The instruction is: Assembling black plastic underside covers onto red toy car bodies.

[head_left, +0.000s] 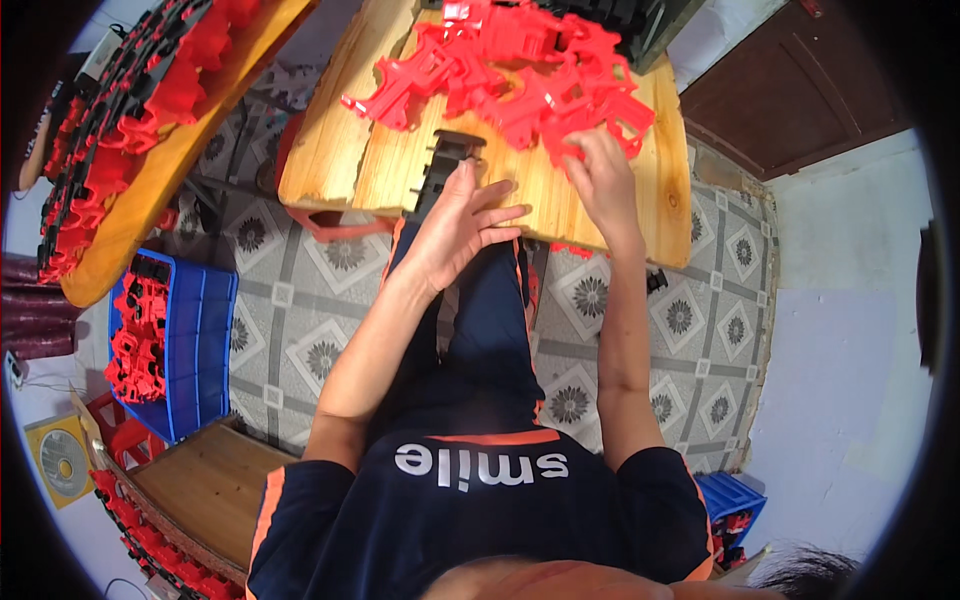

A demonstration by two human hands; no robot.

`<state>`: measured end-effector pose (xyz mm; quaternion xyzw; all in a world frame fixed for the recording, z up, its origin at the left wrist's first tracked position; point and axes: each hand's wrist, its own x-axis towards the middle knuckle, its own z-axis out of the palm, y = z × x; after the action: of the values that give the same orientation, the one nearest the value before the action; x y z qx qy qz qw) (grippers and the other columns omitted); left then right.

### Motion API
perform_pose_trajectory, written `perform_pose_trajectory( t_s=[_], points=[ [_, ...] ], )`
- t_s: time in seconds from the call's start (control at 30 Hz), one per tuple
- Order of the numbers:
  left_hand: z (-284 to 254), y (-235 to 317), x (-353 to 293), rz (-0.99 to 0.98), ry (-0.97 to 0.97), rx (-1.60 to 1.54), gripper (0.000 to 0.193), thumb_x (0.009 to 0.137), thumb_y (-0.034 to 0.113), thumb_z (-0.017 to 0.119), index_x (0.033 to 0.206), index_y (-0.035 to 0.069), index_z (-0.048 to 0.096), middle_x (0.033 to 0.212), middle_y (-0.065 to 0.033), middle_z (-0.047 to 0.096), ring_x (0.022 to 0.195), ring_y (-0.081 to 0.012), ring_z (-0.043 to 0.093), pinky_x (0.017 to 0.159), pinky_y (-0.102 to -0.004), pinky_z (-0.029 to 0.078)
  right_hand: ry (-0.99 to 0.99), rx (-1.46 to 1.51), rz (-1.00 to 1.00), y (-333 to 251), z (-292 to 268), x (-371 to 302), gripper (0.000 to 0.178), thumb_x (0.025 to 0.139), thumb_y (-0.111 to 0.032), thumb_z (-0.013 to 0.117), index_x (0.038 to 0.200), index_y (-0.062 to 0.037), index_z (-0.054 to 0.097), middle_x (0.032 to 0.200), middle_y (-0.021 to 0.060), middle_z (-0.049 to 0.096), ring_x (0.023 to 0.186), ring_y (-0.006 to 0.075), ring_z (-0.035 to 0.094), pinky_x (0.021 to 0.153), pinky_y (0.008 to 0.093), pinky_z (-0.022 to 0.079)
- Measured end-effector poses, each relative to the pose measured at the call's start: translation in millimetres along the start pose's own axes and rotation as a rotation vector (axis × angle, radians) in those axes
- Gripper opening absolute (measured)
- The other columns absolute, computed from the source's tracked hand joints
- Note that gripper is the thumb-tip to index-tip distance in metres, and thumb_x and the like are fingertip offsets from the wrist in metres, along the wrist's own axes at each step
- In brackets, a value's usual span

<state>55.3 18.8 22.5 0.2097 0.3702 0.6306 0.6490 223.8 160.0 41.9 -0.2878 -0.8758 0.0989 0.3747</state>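
A black notched plastic part (pixel 436 172) lies at the near edge of the wooden table, partly covered by my left hand (pixel 462 228). The thumb of that hand touches the part, while the other fingers stretch apart to the right. My right hand (pixel 604 180) is at the near right side of a heap of glossy red plastic parts (pixel 500 70). Its fingers are bent and closed on a red plastic part (pixel 630 118) at the heap's edge; the exact grip is partly hidden.
The wooden table (pixel 330 160) has a curved near edge. Behind the heap stands a dark bin (pixel 665 30) with black parts. On the left, a wooden board (pixel 130 225) carries red and black parts. Below it is a blue crate (pixel 198 340). A brown door (pixel 790 85) stands at right.
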Motion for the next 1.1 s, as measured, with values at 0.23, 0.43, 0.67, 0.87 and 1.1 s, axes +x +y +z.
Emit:
perform_pose_trajectory(
  t_s=[0.23, 0.43, 0.67, 0.87, 1.1],
  points=[
    [8.7, -16.6, 80.9, -0.038, -0.219, -0.352, 0.089, 0.094, 0.047, 0.059, 0.151, 0.01, 0.0, 0.141, -0.0271, 0.037, 0.117, -0.0374, 0.055, 0.095, -0.0442, 0.052, -0.204, 0.185, 0.273, 9.1, -52.3, -37.1, 0.025, 0.077, -0.001, 0.066, 0.101, -0.0053, 0.059, 0.084, 0.0087, 0.058, 0.071, 0.0197, 0.06, 0.062, 0.0313, 0.048],
    [62.3, -27.9, 94.3, 0.036, 0.093, 0.165, 0.092, 0.085, 0.039, 0.074, 0.145, 0.011, 0.011, 0.115, -0.0191, 0.057, 0.092, -0.0243, 0.064, 0.065, -0.0352, 0.054, -0.371, 0.23, 0.29, 23.8, -80.4, -30.3, 0.025, 0.075, -0.008, 0.065, 0.1, -0.0078, 0.061, 0.073, 0.0018, 0.051, 0.06, 0.0113, 0.047, 0.057, 0.0297, 0.039],
    [46.8, -34.8, 124.0, 0.125, 0.159, 0.366, 0.038, 0.086, 0.019, 0.074, 0.105, 0.004, 0.045, 0.078, -0.0094, 0.062, 0.056, -0.014, 0.061, 0.044, -0.0294, 0.048, -0.354, 0.174, 0.238, 21.7, -102.2, -37.2, 0.028, 0.071, 0.003, 0.061, 0.098, -0.0026, 0.062, 0.081, 0.0021, 0.052, 0.062, 0.0099, 0.044, 0.06, 0.0251, 0.04],
    [72.8, -10.6, 82.7, 0.698, 0.245, 0.645, 0.033, 0.089, 0.011, 0.069, 0.106, 0.0, 0.043, 0.065, -0.0072, 0.059, 0.054, -0.0137, 0.061, 0.048, -0.0299, 0.052, -0.374, -0.082, 0.061, 14.1, -93.1, -42.7, 0.027, 0.069, 0.004, 0.059, 0.096, -0.0037, 0.062, 0.082, 0.0048, 0.052, 0.071, 0.0158, 0.052, 0.065, 0.028, 0.042],
    [35.4, -13.9, 103.3, 0.397, 0.357, 0.629, 0.064, 0.091, 0.032, 0.068, 0.133, -0.001, 0.031, 0.079, -0.0076, 0.059, 0.074, -0.0147, 0.06, 0.068, -0.0301, 0.05, -0.397, 0.271, 0.101, -27.1, -124.7, -57.1, 0.024, 0.068, 0.005, 0.061, 0.09, -0.003, 0.063, 0.084, 0.0058, 0.058, 0.077, 0.0193, 0.058, 0.066, 0.0284, 0.044]
  ],
)
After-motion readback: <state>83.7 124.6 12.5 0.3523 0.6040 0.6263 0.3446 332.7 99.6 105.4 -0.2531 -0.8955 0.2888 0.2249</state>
